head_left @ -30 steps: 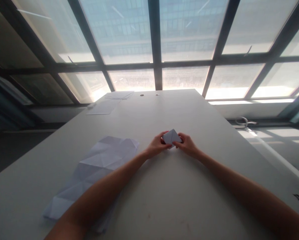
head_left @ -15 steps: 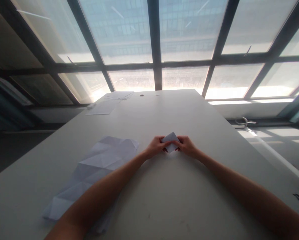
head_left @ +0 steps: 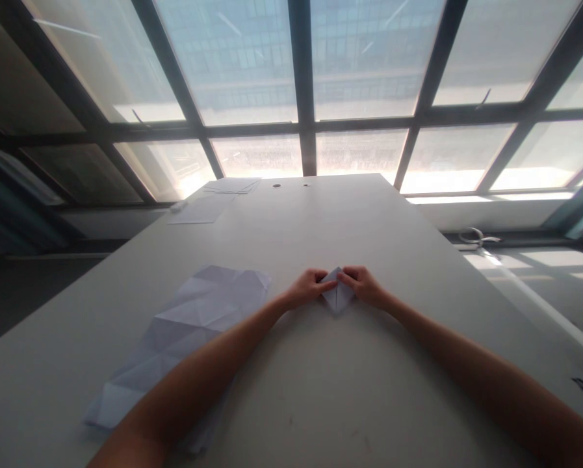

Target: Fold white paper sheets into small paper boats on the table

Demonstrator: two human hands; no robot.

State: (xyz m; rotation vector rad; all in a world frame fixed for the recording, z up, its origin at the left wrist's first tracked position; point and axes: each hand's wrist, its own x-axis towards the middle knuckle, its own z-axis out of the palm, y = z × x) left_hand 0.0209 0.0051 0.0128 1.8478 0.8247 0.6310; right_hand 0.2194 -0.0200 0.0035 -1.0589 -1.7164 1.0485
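Observation:
A small piece of folded white paper (head_left: 337,300), diamond-shaped with a crease or slit down its middle, is held between both hands over the table (head_left: 418,364). My left hand (head_left: 309,288) is closed on its left side, thumb lying across the front. On the other side my right hand (head_left: 362,284) pinches it near the top, with the thumb by the centre line. Fingers behind the paper are hidden. Left of my hands lies a large creased white sheet (head_left: 198,312), partly covered by my left forearm.
Flat white sheets (head_left: 198,210) lie at the table's far left corner. Two small round holes (head_left: 276,186) sit near the far edge. Beyond stand framed windows (head_left: 255,153). A pale coiled strip (head_left: 474,238) is off the table's right side.
The folded paper has tipped or turned, coming slightly nearer me, and its front now shows a vertical centre line. My right thumb has shifted up it. The large sheet has stayed put.

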